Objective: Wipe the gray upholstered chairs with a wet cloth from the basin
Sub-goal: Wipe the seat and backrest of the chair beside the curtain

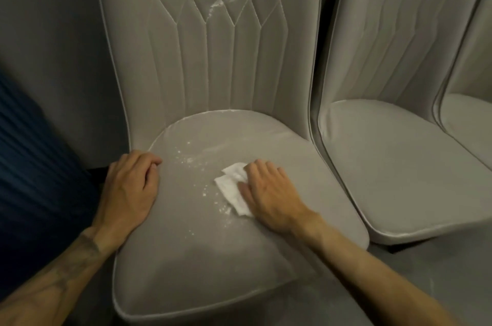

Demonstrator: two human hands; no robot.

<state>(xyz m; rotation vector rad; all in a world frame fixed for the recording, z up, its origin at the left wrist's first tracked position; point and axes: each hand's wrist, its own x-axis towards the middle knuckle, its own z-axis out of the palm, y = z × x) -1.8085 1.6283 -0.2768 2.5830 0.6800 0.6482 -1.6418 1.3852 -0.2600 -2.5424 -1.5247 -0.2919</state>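
left hand point(127, 190) on white-speckled chair seat point(199, 259)

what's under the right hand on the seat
A white cloth, pressed flat on the seat by the right hand. Its left part sticks out in view. The rest of the cloth and the seat beneath are covered.

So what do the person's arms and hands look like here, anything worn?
Both forearms are bare, no sleeves in view. Left hand and right hand: no gloves, rings or watch visible. The left forearm carries a dark tattoo.
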